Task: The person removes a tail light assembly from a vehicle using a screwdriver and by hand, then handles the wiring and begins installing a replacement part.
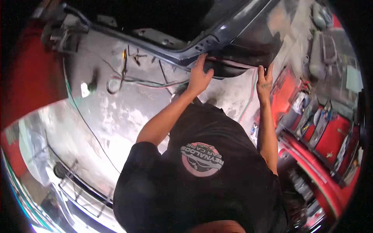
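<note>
In front of me is the dark body of a car, with a curved black body panel at its lower corner. Along that panel's lower part runs a narrow gap with a pale edge. My left hand is at the panel's left end, beside the door sill, its fingers over the edge and thumb apart. Farther right, my right hand grips the panel's right lower corner between thumb and fingers. The fingertips of both hands are partly hidden.
Hoses, a roll of tape and a yellow-handled tool lie on the stained grey floor. A thin cable crosses at left. Red car parts stand at right, a red panel at far left.
</note>
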Demonstrator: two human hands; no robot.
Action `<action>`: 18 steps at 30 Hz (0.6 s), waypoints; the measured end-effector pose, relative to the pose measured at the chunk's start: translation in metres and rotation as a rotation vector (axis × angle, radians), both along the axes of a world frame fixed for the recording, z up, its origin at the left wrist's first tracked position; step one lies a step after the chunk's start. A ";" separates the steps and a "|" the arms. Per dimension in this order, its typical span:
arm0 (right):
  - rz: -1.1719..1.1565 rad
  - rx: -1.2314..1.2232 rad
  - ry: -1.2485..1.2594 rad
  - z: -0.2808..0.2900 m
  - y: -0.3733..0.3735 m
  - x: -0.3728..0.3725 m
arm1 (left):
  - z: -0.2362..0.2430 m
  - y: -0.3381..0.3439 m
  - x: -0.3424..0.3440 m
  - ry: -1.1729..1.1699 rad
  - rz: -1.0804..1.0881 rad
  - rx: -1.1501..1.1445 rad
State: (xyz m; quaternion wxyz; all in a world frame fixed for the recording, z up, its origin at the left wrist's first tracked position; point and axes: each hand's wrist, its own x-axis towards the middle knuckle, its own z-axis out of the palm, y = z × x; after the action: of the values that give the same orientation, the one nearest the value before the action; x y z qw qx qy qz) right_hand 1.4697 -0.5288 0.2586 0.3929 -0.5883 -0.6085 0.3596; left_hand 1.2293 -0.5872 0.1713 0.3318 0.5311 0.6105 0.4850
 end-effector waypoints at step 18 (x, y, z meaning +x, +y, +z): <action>0.113 -0.099 0.027 -0.014 0.010 0.025 | -0.008 -0.004 0.012 -0.115 0.194 0.127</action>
State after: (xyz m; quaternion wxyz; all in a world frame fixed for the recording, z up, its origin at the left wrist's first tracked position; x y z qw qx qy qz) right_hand 1.4942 -0.5192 0.2443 0.3503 -0.5667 -0.6170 0.4187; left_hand 1.2415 -0.5910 0.1629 0.2835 0.4607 0.6069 0.5822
